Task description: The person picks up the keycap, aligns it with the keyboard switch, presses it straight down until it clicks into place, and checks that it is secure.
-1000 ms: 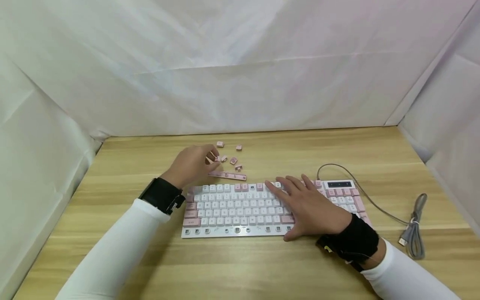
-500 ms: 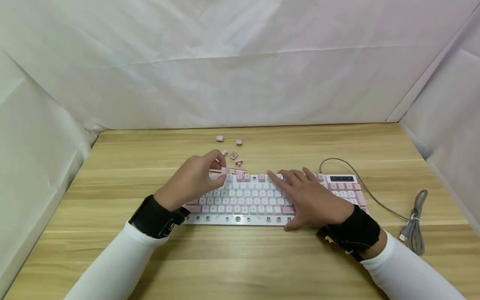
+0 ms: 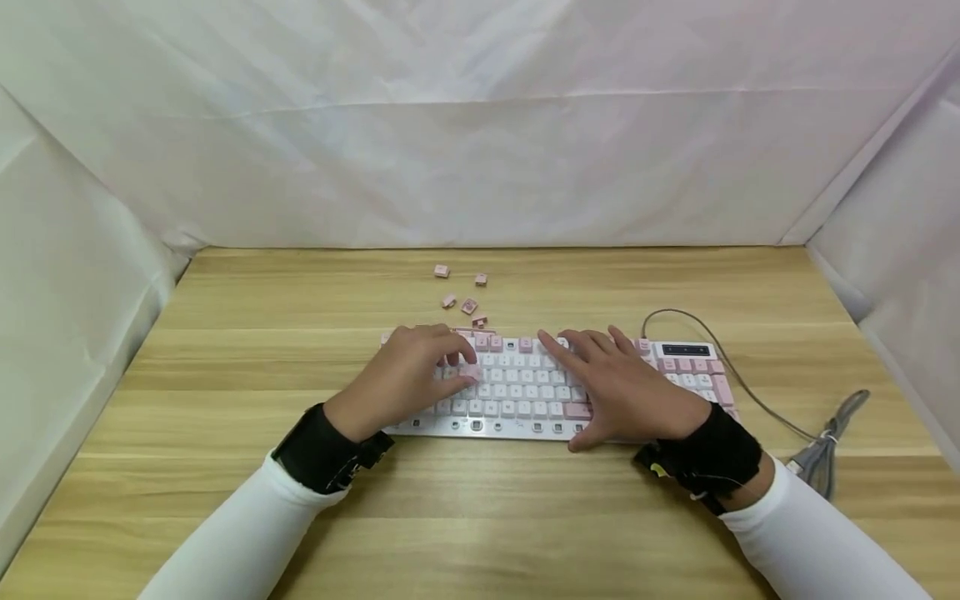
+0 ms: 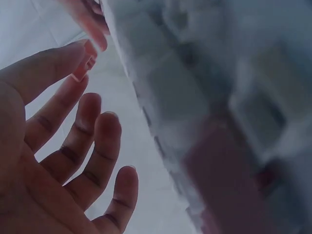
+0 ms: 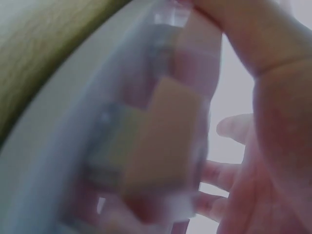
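A white and pink keyboard (image 3: 517,391) lies on the table with bare switches along its front row and one in the top row. Over its left half, my left hand (image 3: 408,375) pinches a small pink keycap (image 4: 85,63) between thumb and index finger, while the other fingers curve loosely. My right hand (image 3: 626,387) rests spread across the keyboard's right part, thumb at the front edge and fingers reaching toward the back edge. It covers the keys beneath. Behind the keyboard lies a long pink spacebar (image 3: 474,332), partly hidden.
Several loose pink keycaps (image 3: 468,306) lie behind the keyboard on the wooden table (image 3: 495,517). A grey cable (image 3: 750,404) runs from the keyboard's back to a tied bundle (image 3: 825,454) at right. White cloth (image 3: 480,167) hangs behind the table.
My left hand has picked up a pink keycap from behind the keyboard and carried it forward over the keys. The right hand keeps its place on the keyboard. The head view has shifted slightly.
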A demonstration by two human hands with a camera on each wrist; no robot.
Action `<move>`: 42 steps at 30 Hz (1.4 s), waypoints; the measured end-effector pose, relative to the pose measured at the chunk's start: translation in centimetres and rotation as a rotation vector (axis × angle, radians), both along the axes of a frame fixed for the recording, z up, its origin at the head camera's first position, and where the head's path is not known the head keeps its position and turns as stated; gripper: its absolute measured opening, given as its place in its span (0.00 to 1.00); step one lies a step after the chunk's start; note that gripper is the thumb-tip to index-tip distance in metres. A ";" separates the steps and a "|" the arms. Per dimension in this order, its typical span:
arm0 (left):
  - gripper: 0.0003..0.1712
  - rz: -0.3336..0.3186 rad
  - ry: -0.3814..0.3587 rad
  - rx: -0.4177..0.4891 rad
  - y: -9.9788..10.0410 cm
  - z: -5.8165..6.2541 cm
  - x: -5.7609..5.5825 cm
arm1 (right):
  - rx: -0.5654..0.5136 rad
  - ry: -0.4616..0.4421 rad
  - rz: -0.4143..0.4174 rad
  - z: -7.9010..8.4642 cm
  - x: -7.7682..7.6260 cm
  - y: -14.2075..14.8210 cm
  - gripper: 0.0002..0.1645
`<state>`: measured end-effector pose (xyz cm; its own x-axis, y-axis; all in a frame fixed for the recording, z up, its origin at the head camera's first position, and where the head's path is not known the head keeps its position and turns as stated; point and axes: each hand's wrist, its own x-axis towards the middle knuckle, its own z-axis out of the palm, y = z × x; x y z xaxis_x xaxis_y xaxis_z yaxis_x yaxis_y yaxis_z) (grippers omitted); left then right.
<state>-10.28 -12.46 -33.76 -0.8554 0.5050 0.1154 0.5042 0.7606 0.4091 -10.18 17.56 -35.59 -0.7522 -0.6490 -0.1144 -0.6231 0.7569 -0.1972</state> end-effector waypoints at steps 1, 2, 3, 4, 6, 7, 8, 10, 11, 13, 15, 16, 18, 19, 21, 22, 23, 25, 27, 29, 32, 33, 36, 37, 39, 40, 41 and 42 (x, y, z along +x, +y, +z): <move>0.11 -0.007 -0.006 -0.015 0.0 -0.2 0.1 | 0.003 0.002 -0.001 0.1 0.0 -0.1 0.84; 0.11 -0.012 -0.012 -0.028 0.1 -0.3 0.1 | 0.006 0.003 -0.002 0.1 -0.1 -0.2 0.84; 0.11 -0.012 -0.019 -0.035 0.1 -0.4 0.2 | 0.009 0.004 -0.003 0.1 -0.2 -0.3 0.84; 0.11 -0.010 -0.023 -0.043 0.1 -0.5 0.3 | 0.012 0.007 -0.001 0.2 -0.2 -0.4 0.84; 0.11 -0.004 -0.027 -0.061 0.1 -0.7 0.4 | 0.017 0.011 0.004 0.2 -0.3 -0.6 0.83; 0.11 -0.001 -0.026 -0.069 0.0 -0.8 0.5 | 0.020 0.011 0.005 0.2 -0.3 -0.7 0.83; 0.11 0.000 -0.023 -0.078 0.0 -0.8 0.5 | 0.020 0.008 0.005 0.3 -0.3 -0.8 0.83; 0.11 -0.003 -0.007 -0.103 -0.1 -0.9 0.6 | 0.023 0.007 0.006 0.3 -0.4 -0.9 0.83; 0.11 -0.007 0.006 -0.116 -0.1 -0.9 0.6 | 0.023 0.006 0.006 0.3 -0.3 -1.0 0.83; 0.10 -0.015 0.039 -0.140 -0.2 -0.9 0.8 | 0.023 0.005 0.007 0.4 -0.4 -1.1 0.83; 0.10 -0.028 0.073 -0.165 -0.3 -0.8 0.9 | 0.021 0.004 0.008 0.4 -0.4 -1.2 0.84; 0.10 -0.034 0.088 -0.176 -0.3 -0.8 0.9 | 0.023 0.003 0.008 0.4 -0.4 -1.2 0.84; 0.09 -0.047 0.110 -0.194 -0.4 -0.6 1.0 | 0.021 -0.001 0.003 0.4 -0.3 -1.2 0.83; 0.10 -0.053 0.119 -0.201 -0.3 -0.6 1.0 | 0.021 -0.004 0.000 0.5 -0.3 -1.2 0.83; 0.10 -0.060 0.135 -0.220 -0.3 -0.5 1.1 | 0.018 -0.005 -0.004 0.5 -0.3 -1.2 0.83; 0.10 -0.061 0.144 -0.229 -0.3 -0.4 1.1 | 0.018 -0.002 -0.004 0.5 -0.3 -1.1 0.83; 0.11 -0.061 0.151 -0.234 -0.3 -0.4 1.2 | 0.015 0.000 -0.003 0.5 -0.3 -1.1 0.83; 0.14 -0.057 0.158 -0.248 -0.2 -0.3 1.2 | 0.011 0.000 0.001 0.5 -0.3 -1.1 0.82; 0.17 -0.051 0.158 -0.257 -0.1 -0.2 1.3 | 0.012 -0.001 0.006 0.6 -0.3 -1.1 0.82; 0.21 -0.047 0.157 -0.262 0.0 -0.2 1.4 | 0.015 -0.001 0.007 0.5 -0.2 -1.1 0.82; 0.21 -0.041 0.159 -0.267 0.2 -0.3 1.5 | 0.022 0.006 0.006 0.6 -0.2 -1.1 0.82; 0.20 -0.040 0.161 -0.266 0.2 -0.3 1.5 | 0.023 0.010 0.006 0.6 -0.2 -1.1 0.82; 0.18 -0.045 0.159 -0.255 0.3 -0.5 1.5 | 0.022 0.011 0.008 0.5 -0.2 -1.1 0.82; 0.17 -0.047 0.159 -0.252 0.3 -0.5 1.5 | 0.022 0.011 0.010 0.5 -0.2 -1.1 0.82; 0.16 -0.054 0.162 -0.242 0.3 -0.5 1.5 | 0.021 0.013 0.014 0.5 -0.3 -1.1 0.82; 0.15 -0.059 0.162 -0.235 0.3 -0.6 1.5 | 0.020 0.014 0.015 0.4 -0.3 -1.1 0.82; 0.14 -0.064 0.162 -0.229 0.3 -0.6 1.5 | 0.019 0.016 0.015 0.4 -0.2 -1.0 0.82; 0.14 -0.067 0.160 -0.222 0.3 -0.6 1.5 | 0.019 0.019 0.017 0.4 -0.2 -1.0 0.82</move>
<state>-8.82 -12.11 -34.38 -0.7989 0.5879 0.1270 0.6013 0.7853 0.1475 -10.43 16.52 -35.15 -0.7434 -0.6593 -0.1123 -0.6392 0.7499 -0.1706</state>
